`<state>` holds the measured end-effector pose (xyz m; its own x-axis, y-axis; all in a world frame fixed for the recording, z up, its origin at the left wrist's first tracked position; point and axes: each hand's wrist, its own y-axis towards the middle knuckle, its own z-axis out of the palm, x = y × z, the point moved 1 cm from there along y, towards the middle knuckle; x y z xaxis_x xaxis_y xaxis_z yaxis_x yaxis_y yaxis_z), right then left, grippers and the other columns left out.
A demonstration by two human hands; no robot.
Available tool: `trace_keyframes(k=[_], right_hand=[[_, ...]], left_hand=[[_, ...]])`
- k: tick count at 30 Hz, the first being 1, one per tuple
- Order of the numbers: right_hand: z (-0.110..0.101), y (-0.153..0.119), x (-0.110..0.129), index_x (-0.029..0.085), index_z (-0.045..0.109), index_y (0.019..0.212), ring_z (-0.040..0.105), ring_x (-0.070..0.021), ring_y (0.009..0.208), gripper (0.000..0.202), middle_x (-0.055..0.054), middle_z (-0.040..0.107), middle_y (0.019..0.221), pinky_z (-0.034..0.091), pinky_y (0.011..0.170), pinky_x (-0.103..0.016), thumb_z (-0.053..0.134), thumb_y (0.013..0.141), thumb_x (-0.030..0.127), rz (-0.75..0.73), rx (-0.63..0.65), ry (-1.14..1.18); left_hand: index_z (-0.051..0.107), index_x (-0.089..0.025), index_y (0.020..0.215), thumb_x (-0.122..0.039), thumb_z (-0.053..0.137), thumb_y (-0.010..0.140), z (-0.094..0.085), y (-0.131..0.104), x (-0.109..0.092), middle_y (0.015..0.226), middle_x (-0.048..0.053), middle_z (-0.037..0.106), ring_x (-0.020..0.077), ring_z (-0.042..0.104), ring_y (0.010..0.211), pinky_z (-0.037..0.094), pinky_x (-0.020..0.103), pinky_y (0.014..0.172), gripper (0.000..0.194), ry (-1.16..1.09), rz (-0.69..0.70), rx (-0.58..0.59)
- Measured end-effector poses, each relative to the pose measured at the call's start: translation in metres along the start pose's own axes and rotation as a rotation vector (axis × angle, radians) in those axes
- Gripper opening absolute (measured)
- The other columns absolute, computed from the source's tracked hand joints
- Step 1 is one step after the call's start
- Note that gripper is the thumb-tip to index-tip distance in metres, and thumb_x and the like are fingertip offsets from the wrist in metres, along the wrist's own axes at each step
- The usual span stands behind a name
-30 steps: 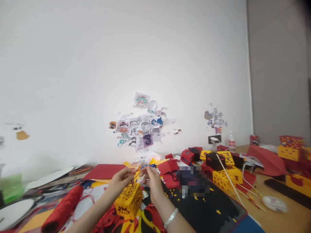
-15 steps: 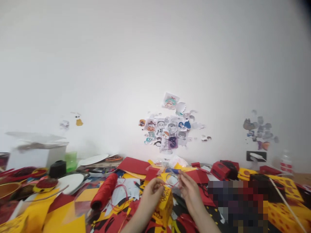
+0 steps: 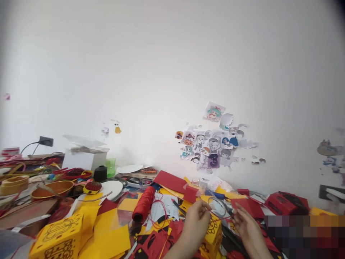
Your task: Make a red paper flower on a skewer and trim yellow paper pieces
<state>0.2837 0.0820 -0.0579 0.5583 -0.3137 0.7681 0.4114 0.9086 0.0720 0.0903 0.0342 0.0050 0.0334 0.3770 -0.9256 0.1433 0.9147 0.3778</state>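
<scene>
A thin red cord (image 3: 225,218) runs between my two hands, just above a yellow box (image 3: 213,237) with a dark cut-out flower pattern. My left hand (image 3: 196,220) is closed, thumb and fingers pinched at the cord's left end. At the right end my right hand (image 3: 245,220) pinches it with the fingertips. The box stands partly behind my left wrist. To the left lies a spool of red cord (image 3: 145,204), with loose loops of cord (image 3: 162,212) beside it.
Yellow paper sheets (image 3: 111,241) and red paper pieces (image 3: 153,245) cover the near table. Another patterned yellow box (image 3: 58,235) sits front left. Behind are a white plate (image 3: 113,187), a black thread cone (image 3: 100,173) and red paper boxes (image 3: 286,204). Stickers (image 3: 214,144) dot the wall.
The view has swung left, so the table and wall items appear further right. Both hands stay above the yellow box, with the red cord drawn straighter between them.
</scene>
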Motion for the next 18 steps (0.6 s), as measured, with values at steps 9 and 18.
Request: trace_keyframes(k=[9,18], right_hand=[[-0.005,0.000,-0.002,0.015,0.062,0.083,0.041,-0.0057,0.038,0.034,0.010,0.043,0.040,0.037,0.035,-0.015,0.074,0.051,0.024,-0.068,0.010,-0.093],[-0.009,0.006,-0.007,0.015,0.062,0.079,0.037,-0.0056,0.034,0.037,0.011,0.039,0.036,0.034,0.032,-0.016,0.077,0.046,0.024,-0.037,-0.012,-0.082]], left_hand=[[0.054,-0.018,0.072,-0.005,0.042,0.065,0.005,-0.003,0.005,0.051,-0.007,0.042,0.0102,0.046,0.048,0.032,0.021,0.046,0.020,0.071,-0.016,0.027],[0.059,-0.022,0.100,-0.019,0.045,0.077,-0.073,0.013,-0.027,0.115,0.011,0.058,0.0253,0.048,0.111,0.033,0.035,0.096,0.027,0.586,0.033,-0.183]])
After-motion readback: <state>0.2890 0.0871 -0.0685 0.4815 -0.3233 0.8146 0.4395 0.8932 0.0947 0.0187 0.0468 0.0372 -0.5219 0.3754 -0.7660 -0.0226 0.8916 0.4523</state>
